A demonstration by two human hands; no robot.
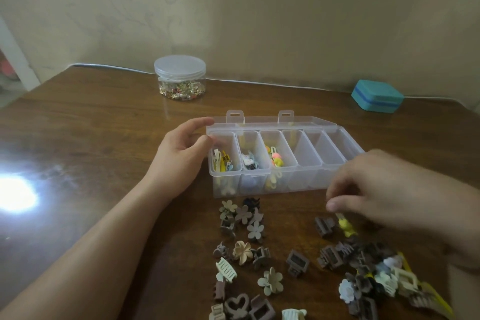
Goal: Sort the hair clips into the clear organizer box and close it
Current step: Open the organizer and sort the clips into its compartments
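A: Where is the clear organizer box (285, 179) sitting?

B: At the centre of the frame on the brown table (104, 117), lid lying open behind it. The three compartments on the frame's left are holding small clips; the rest are looking empty.

A: And the hands?

B: The left hand (179, 156) is touching the box's left end, thumb and forefinger curled against the corner. The right hand (384, 189), at the right of the frame, is pinching a yellow clip (346, 227) between thumb and fingertips just above the table.

A: The other hair clips (249, 249)?

B: They are lying scattered across the lower centre and lower right.
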